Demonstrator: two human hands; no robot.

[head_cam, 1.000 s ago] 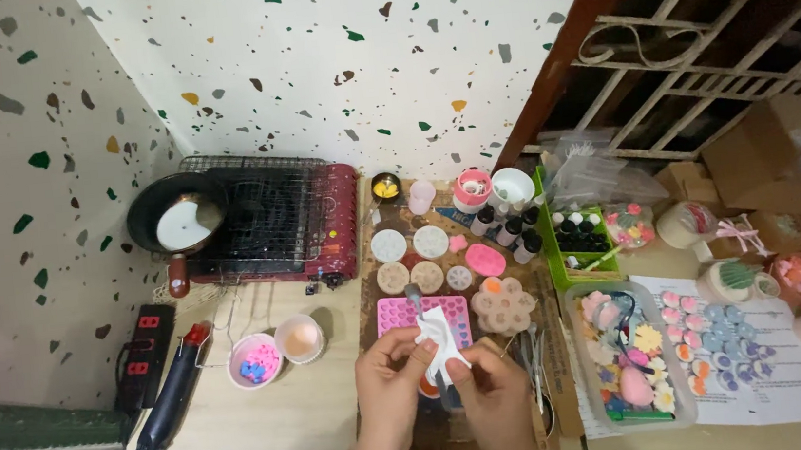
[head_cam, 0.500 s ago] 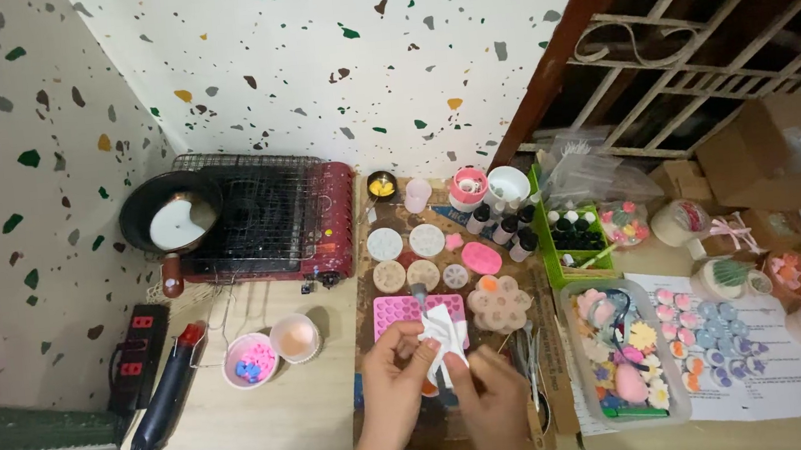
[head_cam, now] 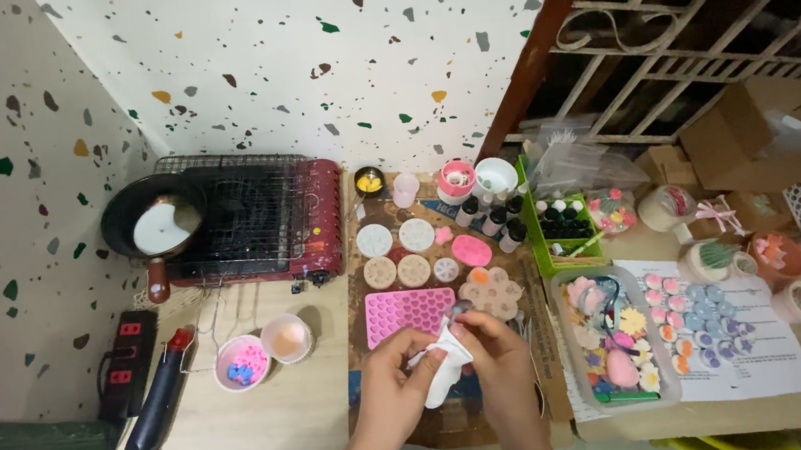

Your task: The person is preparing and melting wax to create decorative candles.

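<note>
Below frame centre, left hand (head_cam: 398, 382) and right hand (head_cam: 497, 357) both pinch a white tissue (head_cam: 444, 366) between them, its length running down-left, just below the pink mould (head_cam: 407, 310).

Bright, even light on my feed; wide lens bends the edges.

From my station the speckled white terrazzo-patterned wall (head_cam: 306, 58) reads evenly lit, without glare. Soft shadows fall toward six o'clock under the small pink plastic bowl (head_cam: 241, 362) and the black heat gun with red tip (head_cam: 157, 407). The dark round frying pan (head_cam: 153, 219) shows a pale sheen inside. At two o'clock the white metal window grille (head_cam: 697, 50) bows with lens distortion. My crumpled white tissue (head_cam: 445, 365) looks slightly soft between the hands.
</note>
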